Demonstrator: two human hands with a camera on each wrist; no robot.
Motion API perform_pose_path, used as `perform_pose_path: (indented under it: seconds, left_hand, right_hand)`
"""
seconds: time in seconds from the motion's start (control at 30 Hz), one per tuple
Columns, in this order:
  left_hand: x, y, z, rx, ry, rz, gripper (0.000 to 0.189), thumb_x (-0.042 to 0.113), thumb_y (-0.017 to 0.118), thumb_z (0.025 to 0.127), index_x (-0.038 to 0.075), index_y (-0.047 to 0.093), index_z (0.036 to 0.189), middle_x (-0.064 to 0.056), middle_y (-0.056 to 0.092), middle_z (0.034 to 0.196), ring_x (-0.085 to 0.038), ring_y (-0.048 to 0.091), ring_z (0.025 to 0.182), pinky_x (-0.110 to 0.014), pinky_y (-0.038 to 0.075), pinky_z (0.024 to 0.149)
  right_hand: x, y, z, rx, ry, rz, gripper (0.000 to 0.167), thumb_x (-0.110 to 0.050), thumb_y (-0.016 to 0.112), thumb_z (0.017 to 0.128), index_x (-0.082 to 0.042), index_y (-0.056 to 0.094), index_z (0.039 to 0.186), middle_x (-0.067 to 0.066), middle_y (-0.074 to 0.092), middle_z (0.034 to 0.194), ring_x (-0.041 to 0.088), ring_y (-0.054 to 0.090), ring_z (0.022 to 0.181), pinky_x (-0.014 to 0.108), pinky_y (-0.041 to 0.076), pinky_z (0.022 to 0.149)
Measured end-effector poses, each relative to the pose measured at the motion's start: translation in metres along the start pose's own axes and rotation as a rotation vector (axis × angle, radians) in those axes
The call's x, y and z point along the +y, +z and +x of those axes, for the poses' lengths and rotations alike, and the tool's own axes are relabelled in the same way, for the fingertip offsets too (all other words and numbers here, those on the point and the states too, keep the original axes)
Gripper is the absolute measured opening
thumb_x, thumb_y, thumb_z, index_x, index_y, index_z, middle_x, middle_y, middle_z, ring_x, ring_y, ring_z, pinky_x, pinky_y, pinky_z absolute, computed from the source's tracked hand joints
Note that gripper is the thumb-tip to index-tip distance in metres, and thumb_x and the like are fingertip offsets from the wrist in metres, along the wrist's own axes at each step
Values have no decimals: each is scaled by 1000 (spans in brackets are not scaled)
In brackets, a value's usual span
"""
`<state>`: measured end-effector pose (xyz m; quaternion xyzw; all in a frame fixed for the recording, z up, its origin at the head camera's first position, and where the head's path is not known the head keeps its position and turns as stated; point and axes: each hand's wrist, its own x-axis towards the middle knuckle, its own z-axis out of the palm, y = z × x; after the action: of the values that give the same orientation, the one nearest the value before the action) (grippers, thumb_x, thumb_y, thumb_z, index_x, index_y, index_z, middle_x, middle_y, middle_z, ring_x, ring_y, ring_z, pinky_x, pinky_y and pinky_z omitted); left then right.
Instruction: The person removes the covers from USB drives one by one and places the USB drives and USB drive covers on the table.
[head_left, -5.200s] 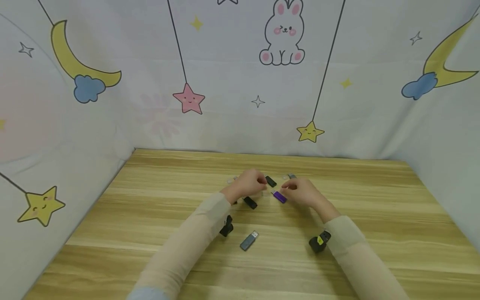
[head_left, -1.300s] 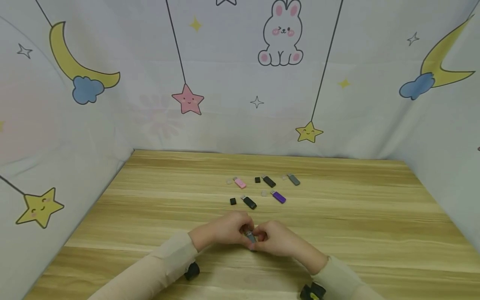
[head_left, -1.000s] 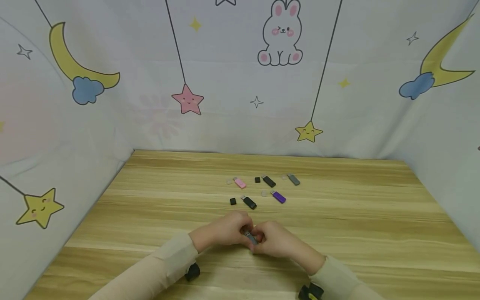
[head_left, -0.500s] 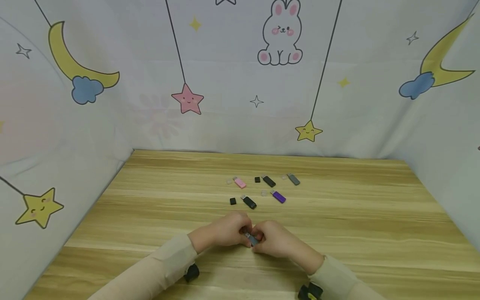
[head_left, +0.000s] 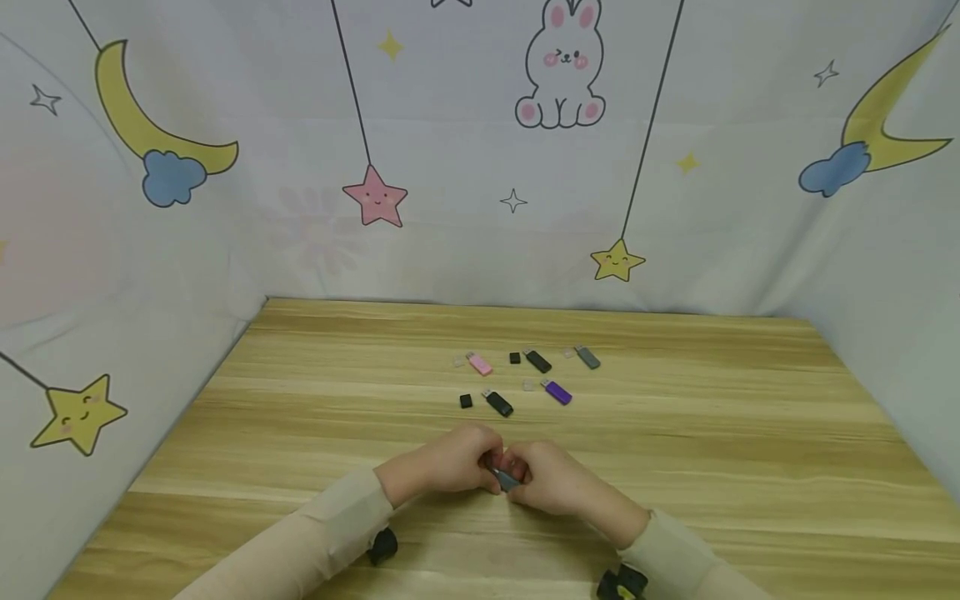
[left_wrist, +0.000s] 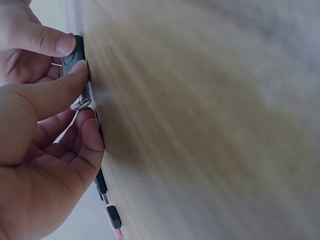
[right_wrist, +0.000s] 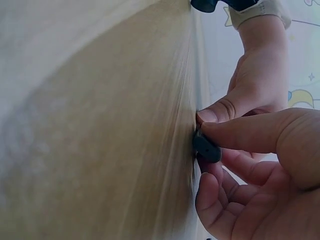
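Observation:
A dark grey USB flash drive (head_left: 507,481) is held between both hands, low over the front middle of the table. My left hand (head_left: 461,458) holds it at its metal plug end, thumb on the casing in the left wrist view, where the plug (left_wrist: 81,97) shows between thumb and fingers. My right hand (head_left: 551,477) pinches the casing's other end. In the right wrist view the rounded end of the drive (right_wrist: 206,147) shows beneath the right thumb. The fingers partly hide the plug in the head view; whether a cap is on it I cannot tell.
Behind the hands lie a black drive (head_left: 498,403), a purple drive (head_left: 557,392), a pink drive (head_left: 479,363), another black drive (head_left: 537,361) and a grey drive (head_left: 587,357). Black caps (head_left: 466,401) and clear caps (head_left: 528,385) sit beside their plugs. A printed cloth (head_left: 450,267) hangs behind.
Both hands have come back from the purple drive to the front and taken hold of the grey flash drive, which lay alone on the table. Lately it has only turned slightly between the fingers.

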<state>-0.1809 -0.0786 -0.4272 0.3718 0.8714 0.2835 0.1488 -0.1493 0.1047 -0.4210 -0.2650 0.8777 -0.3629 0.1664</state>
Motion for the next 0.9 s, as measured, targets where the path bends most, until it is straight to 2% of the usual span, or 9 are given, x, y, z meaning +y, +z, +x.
perform_pose_path:
  seconds: [0.33, 0.63, 0.73, 0.9]
  left_hand:
    - [3, -1, -3, -15, -44, -79, 18, 8, 79, 78, 9, 61, 78, 6, 58, 72, -2, 48, 65, -19, 44, 60]
    - [7, -2, -7, 10, -61, -158, 12, 12, 76, 82, 10, 64, 82, 6, 60, 75, -3, 51, 67, -19, 46, 61]
    - [9, -2, -9, 25, -51, -170, 11, 12, 76, 83, 10, 65, 82, 6, 60, 75, -1, 51, 66, -19, 46, 61]
    - [16, 1, -13, 45, 10, -201, 9, 10, 76, 83, 8, 67, 83, 5, 63, 76, 1, 52, 66, -17, 48, 62]
  right_hand:
    - [1, -4, -3, -11, -28, -25, 13, 1, 69, 83, -5, 64, 93, -2, 58, 79, 11, 52, 73, 23, 44, 64]
    - [-1, -17, -12, 0, -34, 0, 16, -2, 66, 86, -5, 67, 102, -3, 61, 84, 12, 55, 78, 24, 47, 68]
    - [-2, -20, -15, 0, -37, 10, 17, -2, 66, 86, -3, 66, 102, -1, 62, 86, 13, 57, 80, 24, 48, 69]
    - [-2, -24, -21, 0, -56, 34, 18, -6, 67, 87, -2, 66, 104, -2, 63, 86, 11, 57, 80, 23, 49, 70]
